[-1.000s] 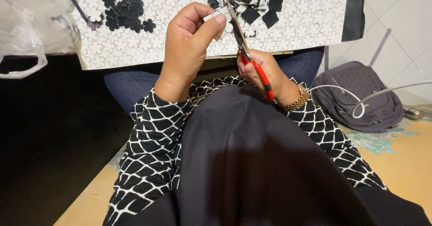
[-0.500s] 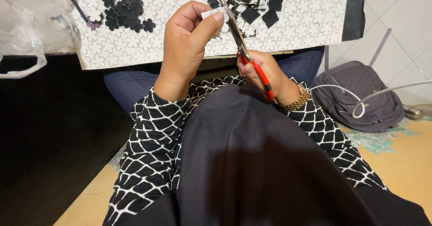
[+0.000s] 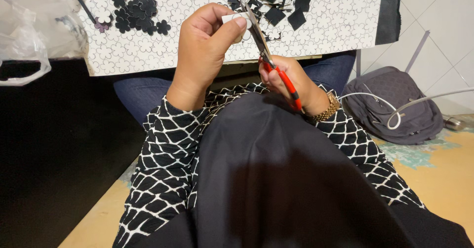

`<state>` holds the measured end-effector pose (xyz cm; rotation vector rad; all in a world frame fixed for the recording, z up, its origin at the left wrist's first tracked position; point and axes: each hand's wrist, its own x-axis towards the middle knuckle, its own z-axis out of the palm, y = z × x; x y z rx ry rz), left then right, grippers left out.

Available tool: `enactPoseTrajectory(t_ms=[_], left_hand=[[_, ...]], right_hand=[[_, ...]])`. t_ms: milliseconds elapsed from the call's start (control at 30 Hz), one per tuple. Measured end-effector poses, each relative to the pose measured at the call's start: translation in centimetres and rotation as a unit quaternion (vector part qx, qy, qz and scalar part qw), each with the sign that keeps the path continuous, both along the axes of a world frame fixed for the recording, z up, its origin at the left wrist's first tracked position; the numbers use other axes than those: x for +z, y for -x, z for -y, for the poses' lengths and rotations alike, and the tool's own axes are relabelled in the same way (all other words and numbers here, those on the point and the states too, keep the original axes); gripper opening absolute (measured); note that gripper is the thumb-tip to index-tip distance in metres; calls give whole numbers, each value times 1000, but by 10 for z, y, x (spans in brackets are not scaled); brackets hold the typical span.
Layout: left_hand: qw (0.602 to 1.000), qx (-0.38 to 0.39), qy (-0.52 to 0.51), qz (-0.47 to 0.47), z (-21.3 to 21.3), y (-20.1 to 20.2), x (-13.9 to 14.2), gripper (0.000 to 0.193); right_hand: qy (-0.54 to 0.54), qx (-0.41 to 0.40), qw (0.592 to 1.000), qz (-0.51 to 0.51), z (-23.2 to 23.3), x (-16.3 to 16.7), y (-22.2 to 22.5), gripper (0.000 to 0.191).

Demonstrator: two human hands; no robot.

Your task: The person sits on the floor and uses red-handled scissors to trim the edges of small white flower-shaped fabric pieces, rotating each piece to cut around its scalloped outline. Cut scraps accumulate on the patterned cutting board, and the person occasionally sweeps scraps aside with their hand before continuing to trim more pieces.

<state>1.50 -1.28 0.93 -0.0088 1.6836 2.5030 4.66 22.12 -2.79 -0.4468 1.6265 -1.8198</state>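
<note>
The left hand point(image 3: 205, 50) has its grip pinched on a small white piece point(image 3: 233, 18); the right hand point(image 3: 289, 77) is closed around red-handled scissors point(image 3: 269, 60), blades at the piece, above a flower-patterned board point(image 3: 340, 20).

board point(image 3: 197, 50) on lap | cutouts point(image 3: 138, 13) on board | bag point(image 3: 395, 102) right

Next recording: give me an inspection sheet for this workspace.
Surface: white flower-patterned board across the lap.
Job's things: small white piece pinched in left hand; red-handled scissors in right hand, blades at the piece.
Clutter: black flower cutouts, black scraps, clear plastic bag.
Grips: both hands closed on their things.
Cables: white cable over grey bag.
Surroundings: tiled wall, yellowish floor.
</note>
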Motion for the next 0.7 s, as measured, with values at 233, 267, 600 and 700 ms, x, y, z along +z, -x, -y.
enactPoseTrajectory(t_ms=[233, 267, 600, 700], left_hand=[[1000, 0, -10, -5, 1, 1, -2, 8], [1000, 1, -13, -6, 1, 2, -2, 8], [999, -9, -46, -9, -7, 2, -5, 13], [999, -15, -34, -34, -12, 1, -7, 14]], right_hand=[[-7, 2, 1000, -20, -1, -5, 0, 60], [-12, 4, 1000, -17, -2, -5, 0, 60], [6, -27, 1000, 3, 2, -5, -3, 59], [12, -31, 999, 12, 3, -2, -3, 60]])
